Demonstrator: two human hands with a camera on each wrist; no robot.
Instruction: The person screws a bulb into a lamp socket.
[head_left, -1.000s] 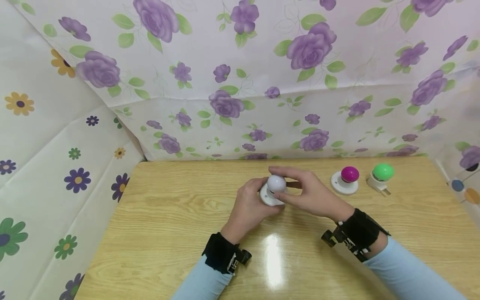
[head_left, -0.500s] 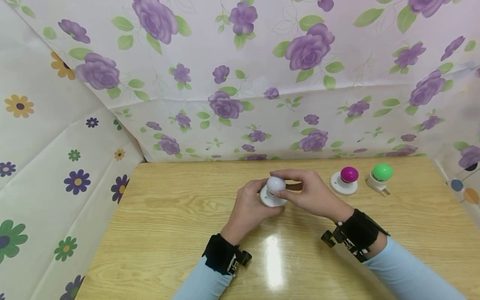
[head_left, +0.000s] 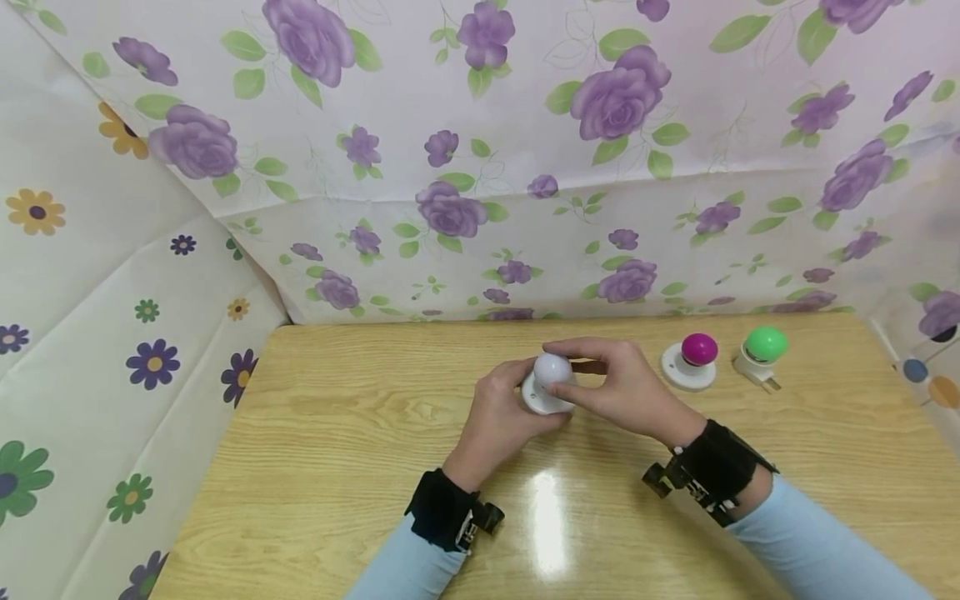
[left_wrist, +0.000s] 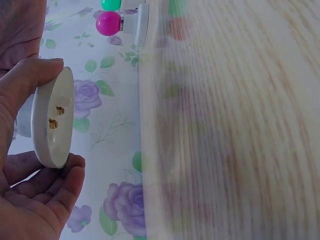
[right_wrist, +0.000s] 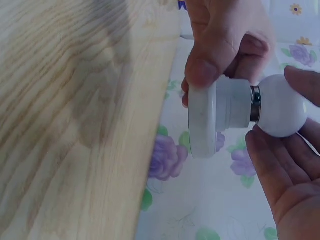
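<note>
My left hand [head_left: 498,408] grips a round white lamp holder [right_wrist: 202,120] by the rim of its base, thumb on one side and fingers on the other. The base's hollow underside with brass screws [left_wrist: 53,123] shows in the left wrist view, held above the table. A white light bulb [head_left: 552,370] sits in the holder's socket, a strip of its metal collar [right_wrist: 255,104] visible between glass and socket. My right hand [head_left: 626,387] pinches the bulb's globe between thumb and fingers.
At the back right of the wooden table [head_left: 360,433], a magenta bulb [head_left: 699,349] stands in a round white holder [head_left: 688,377]. Beside it is a green bulb [head_left: 766,343] in a white plug-in socket [head_left: 753,367]. Flowered cloth [head_left: 375,267] hangs behind the table.
Both hands stay in nearly the same place on the lamp holder and bulb. The right hand's fingers shift very slightly on the globe.
</note>
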